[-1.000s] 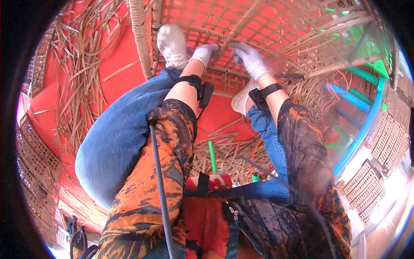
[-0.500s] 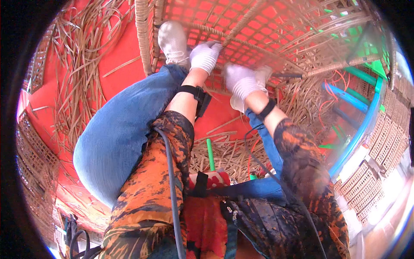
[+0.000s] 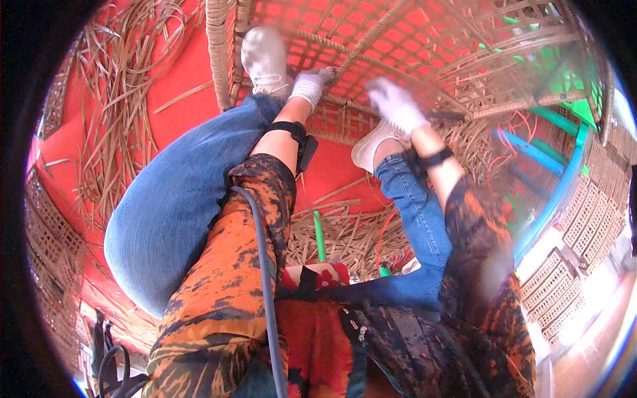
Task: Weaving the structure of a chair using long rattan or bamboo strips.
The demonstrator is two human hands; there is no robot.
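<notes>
Woven cane frame (image 3: 411, 46) is lying on the red floor beyond the knees. Left hand (image 3: 310, 85) is pinching a strand at its edge; right hand (image 3: 397, 105) is blurred, grip indeterminate. Probably light, stiff; take the thick rim.

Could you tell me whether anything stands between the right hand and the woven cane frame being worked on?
Nothing visible does. The white-gloved right hand, motion-blurred, lies over the woven cane lattice frame, no object between them. The white-gloved left hand touches the frame's lower edge beside the white shoe.
</notes>
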